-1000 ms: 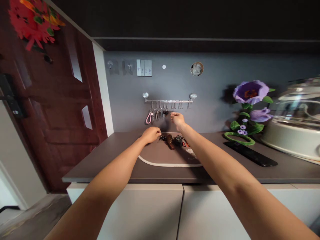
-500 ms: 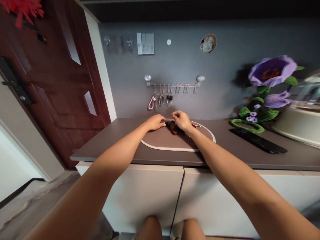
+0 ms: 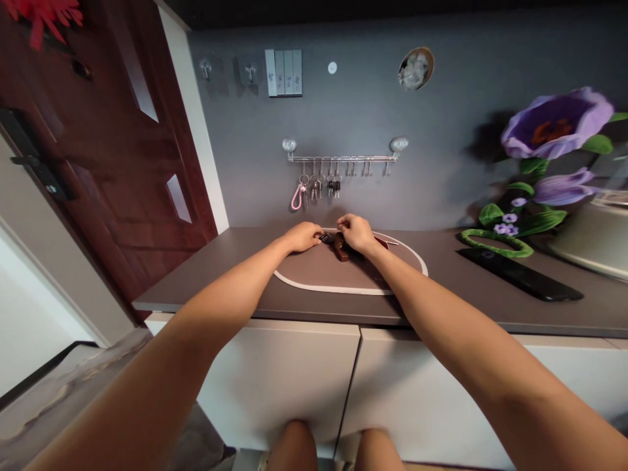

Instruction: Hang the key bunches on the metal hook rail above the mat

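My left hand (image 3: pixel 303 237) rests at the mat's back left, its fingers closed on a small dark, shiny object (image 3: pixel 324 239) whose kind I cannot make out. To the right, my right hand (image 3: pixel 357 233) is raised slightly, thumb and fingers pinched together; anything between them is too small to see. A reddish-brown block-like piece (image 3: pixel 341 250) lies on the mat between the hands. Behind my right wrist, partly hidden, are a dark red item (image 3: pixel 381 243) and a thin pale stick (image 3: pixel 392 243). All this is on a brown oval mat (image 3: pixel 318 278) with a white border.
Several keys (image 3: pixel 316 188) hang from a hook rail (image 3: pixel 343 159) on the grey wall. At right on the counter (image 3: pixel 456 307) are a black slab-like object (image 3: pixel 523 275), purple flowers (image 3: pixel 557 127) and a pale domed object (image 3: pixel 589 229). A dark red door (image 3: pixel 122 157) stands at left.
My view has shifted slightly, so the wall things appear higher. Both hands keep nearly the same place and grip; the dark object at my left fingers shows a little more.
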